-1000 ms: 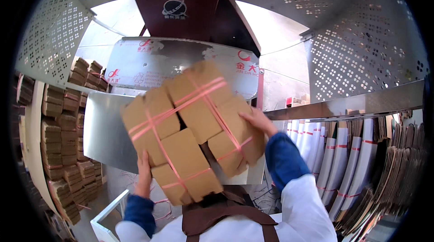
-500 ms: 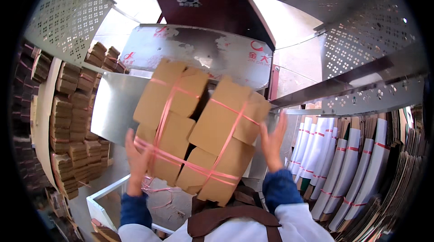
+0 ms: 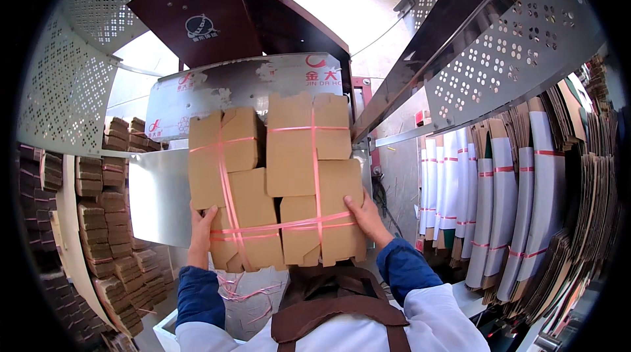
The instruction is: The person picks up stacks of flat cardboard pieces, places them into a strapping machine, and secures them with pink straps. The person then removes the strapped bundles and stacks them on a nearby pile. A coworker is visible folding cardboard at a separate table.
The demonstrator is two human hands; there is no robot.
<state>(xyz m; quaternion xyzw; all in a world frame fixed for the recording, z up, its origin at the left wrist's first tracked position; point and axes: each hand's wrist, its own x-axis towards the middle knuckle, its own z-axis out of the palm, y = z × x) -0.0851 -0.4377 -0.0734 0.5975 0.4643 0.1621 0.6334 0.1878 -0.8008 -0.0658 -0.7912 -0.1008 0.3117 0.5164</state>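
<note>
Left hand (image 3: 199, 237) and right hand (image 3: 368, 220) clasped the lower side edges of two flat brown cardboard bundles (image 3: 276, 181) bound with pink strapping, long axis upright, raised before the metal machine hopper (image 3: 243, 89), possibly touching it.

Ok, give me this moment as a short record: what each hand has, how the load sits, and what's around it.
held item: bundle of flat brown cardboard blanks tied with pink plastic straps
left hand: grip on the bundle's lower left edge
right hand: grip on its lower right edge
bundle pose: upright, raised before a grey metal machine panel
left side: stacks of brown cardboard bundles
right side: upright white and brown strapped sheets
</note>
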